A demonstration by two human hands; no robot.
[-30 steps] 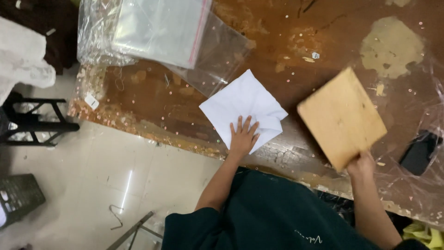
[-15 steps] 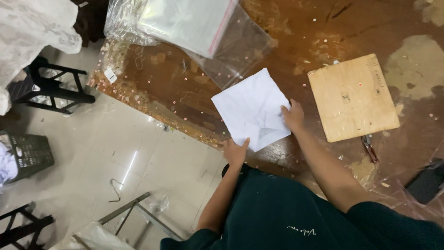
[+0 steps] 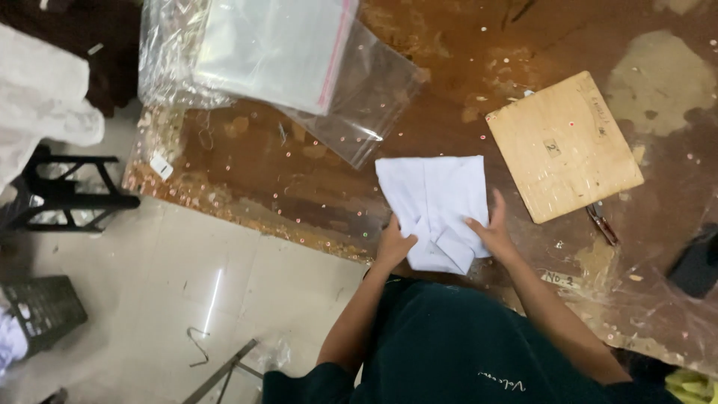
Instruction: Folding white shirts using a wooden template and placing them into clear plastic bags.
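Person: seen from above, in a dark green top, both bare forearms reaching out over the near edge of the table.
Left hand (image 3: pixel 393 245): at the near left edge of the folded white cloth (image 3: pixel 434 196), fingers curled onto the cloth's edge, gripping it there.
Right hand (image 3: pixel 490 230): lying on the near right part of the same cloth, fingers spread and pressed flat on it rather than clenched.
Folded white cloth: on the worn brown table (image 3: pixel 299 179), close to its near edge, between the two hands, a folded corner pointing toward the person.
Small tool (image 3: pixel 602 223): on the table to the right of the right hand, just beside the board's near corner; its kind is too small to tell.
Wooden board (image 3: pixel 565 146): square, pale, lying flat to the right of the cloth and apart from it.
Clear plastic bags (image 3: pixel 299 56): piled at the far left of the table, one with a pink strip along its edge.
Black stool (image 3: pixel 60 194): on the tiled floor, left of the table.
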